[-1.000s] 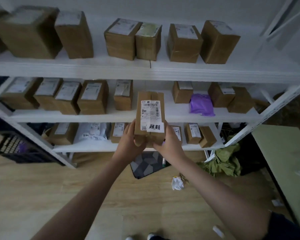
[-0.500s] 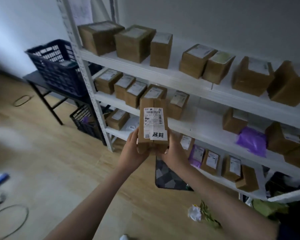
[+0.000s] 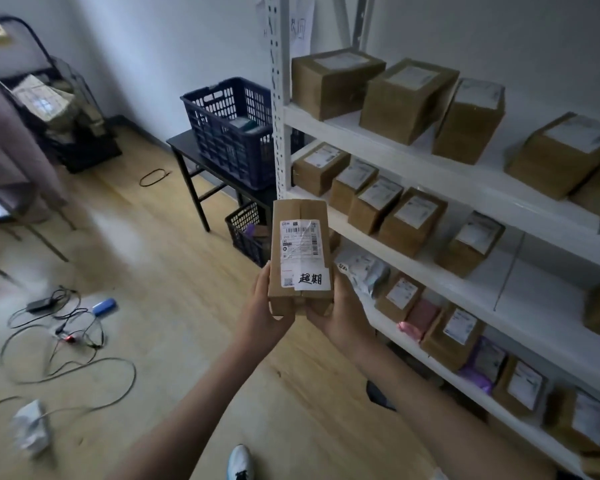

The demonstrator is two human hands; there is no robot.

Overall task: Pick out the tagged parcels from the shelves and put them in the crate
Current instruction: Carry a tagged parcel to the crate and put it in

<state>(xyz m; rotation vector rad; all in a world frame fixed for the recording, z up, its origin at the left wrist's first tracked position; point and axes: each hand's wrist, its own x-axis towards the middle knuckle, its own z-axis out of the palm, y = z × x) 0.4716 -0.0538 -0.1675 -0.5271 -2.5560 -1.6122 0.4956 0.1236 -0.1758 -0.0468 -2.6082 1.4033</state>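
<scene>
I hold a long brown parcel (image 3: 300, 258) upright in front of me, with a shipping label and a white tag with black characters at its lower end. My left hand (image 3: 262, 306) grips its lower left side and my right hand (image 3: 340, 313) grips its lower right side. A dark blue crate (image 3: 222, 133) stands on a small black table (image 3: 184, 147) left of the white shelves (image 3: 413, 161). Several brown parcels (image 3: 406, 98) line the shelves on the right.
A second dark basket (image 3: 243, 233) sits on the floor under the table. Cables (image 3: 66, 341), a blue object (image 3: 104, 306) and crumpled paper (image 3: 28, 431) lie on the wooden floor at left. A black rack (image 3: 59, 109) with parcels stands in the far left corner.
My view has swung left, away from the shelves, bringing the blue crate and table into sight. Both hands keep the same hold on the tagged parcel.
</scene>
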